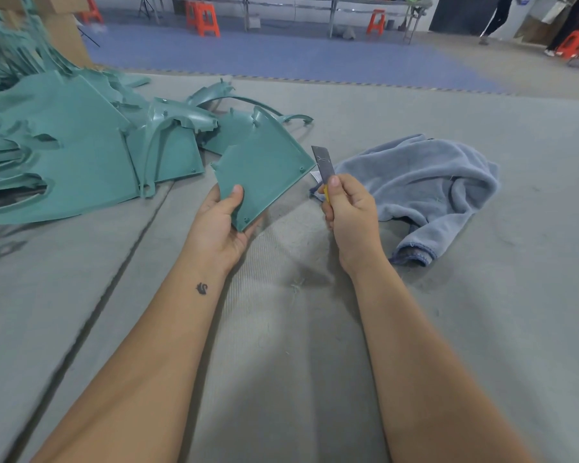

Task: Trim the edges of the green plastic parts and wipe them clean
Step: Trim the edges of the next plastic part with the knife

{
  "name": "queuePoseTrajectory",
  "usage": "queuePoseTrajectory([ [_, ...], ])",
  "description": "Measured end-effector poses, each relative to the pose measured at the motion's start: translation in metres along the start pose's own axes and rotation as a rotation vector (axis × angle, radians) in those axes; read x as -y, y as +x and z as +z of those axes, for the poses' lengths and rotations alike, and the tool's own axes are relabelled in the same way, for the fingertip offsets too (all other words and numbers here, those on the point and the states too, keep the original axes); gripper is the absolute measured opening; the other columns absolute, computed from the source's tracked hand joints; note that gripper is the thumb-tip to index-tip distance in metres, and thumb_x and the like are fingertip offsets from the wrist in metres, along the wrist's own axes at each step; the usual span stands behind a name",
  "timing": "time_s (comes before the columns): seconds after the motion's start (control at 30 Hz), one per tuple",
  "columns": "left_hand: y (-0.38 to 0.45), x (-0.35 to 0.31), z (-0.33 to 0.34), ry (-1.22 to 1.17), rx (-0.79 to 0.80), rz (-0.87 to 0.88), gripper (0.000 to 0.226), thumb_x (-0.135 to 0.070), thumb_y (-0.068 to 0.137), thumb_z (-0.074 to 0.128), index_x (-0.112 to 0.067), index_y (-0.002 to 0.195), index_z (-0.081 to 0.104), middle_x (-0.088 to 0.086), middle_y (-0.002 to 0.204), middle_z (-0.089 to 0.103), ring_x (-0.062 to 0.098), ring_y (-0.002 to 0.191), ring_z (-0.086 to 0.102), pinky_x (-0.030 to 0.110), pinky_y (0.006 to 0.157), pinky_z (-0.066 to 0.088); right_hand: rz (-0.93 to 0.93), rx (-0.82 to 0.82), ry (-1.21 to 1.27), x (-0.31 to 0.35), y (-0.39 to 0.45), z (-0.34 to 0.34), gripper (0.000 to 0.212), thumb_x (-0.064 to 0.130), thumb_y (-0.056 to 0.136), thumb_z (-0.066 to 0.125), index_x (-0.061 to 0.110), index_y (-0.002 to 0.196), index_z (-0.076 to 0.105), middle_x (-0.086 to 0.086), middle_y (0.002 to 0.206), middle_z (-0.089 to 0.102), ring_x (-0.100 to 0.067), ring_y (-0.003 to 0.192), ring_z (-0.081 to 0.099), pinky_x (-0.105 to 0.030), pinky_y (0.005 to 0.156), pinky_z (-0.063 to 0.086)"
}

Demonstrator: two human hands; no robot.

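Note:
My left hand (219,225) grips a flat, roughly triangular green plastic part (264,175) by its lower corner, thumb on its face, and holds it tilted above the grey mat. My right hand (350,212) is closed on a utility knife (325,165) with a yellow handle; its grey blade points up, just right of the part's edge and not touching it. A crumpled blue-grey cloth (428,188) lies on the mat directly right of my right hand.
A pile of green plastic parts (64,145) covers the mat to the left and behind. Cardboard boxes (66,31) stand at the back left. Orange stools (203,18), tables and a walking person (497,18) are far behind, past a blue floor mat (281,58).

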State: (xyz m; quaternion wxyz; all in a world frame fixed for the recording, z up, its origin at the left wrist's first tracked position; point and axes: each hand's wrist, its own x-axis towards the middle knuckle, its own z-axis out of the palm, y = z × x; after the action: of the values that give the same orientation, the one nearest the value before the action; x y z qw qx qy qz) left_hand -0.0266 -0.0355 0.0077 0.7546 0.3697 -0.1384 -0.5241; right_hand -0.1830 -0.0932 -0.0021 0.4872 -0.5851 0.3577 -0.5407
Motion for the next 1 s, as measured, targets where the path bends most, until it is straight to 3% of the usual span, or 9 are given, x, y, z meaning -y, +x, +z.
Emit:
queuePoseTrajectory([
  [0.37,0.0011,-0.0008,-0.0016,0.004,-0.004,-0.004,0.023,-0.006,0.100,0.045,-0.022,0.105,0.060,0.000,0.088,0.074,0.014,0.074,0.072,0.029,0.063,0.060,0.016,0.056,-0.057,-0.0015,0.0002,-0.0016,0.030,0.016,0.103,0.043,0.016,0.074,0.051,0.000,0.057,0.033,-0.011,0.053,0.027,-0.019,0.048,0.025],
  [0.87,0.0022,-0.0026,-0.0052,-0.007,0.003,-0.007,0.027,-0.007,0.101,0.044,-0.018,0.123,0.055,0.006,0.106,0.069,0.018,0.083,0.070,0.030,0.064,0.061,0.066,0.132,-0.050,-0.0007,0.0009,-0.0045,0.030,0.013,0.103,0.043,0.012,0.073,0.046,0.005,0.057,0.034,-0.009,0.054,0.029,-0.018,0.050,0.026],
  [1.0,0.0026,-0.0015,-0.0045,-0.022,-0.001,0.014,0.023,-0.007,0.101,0.043,-0.020,0.113,0.057,0.006,0.102,0.070,0.016,0.073,0.072,0.027,0.056,0.058,0.040,0.236,-0.221,-0.0027,-0.0020,0.0013,0.034,0.014,0.101,0.048,0.018,0.067,0.051,0.005,0.053,0.034,-0.011,0.053,0.029,-0.023,0.052,0.025],
])
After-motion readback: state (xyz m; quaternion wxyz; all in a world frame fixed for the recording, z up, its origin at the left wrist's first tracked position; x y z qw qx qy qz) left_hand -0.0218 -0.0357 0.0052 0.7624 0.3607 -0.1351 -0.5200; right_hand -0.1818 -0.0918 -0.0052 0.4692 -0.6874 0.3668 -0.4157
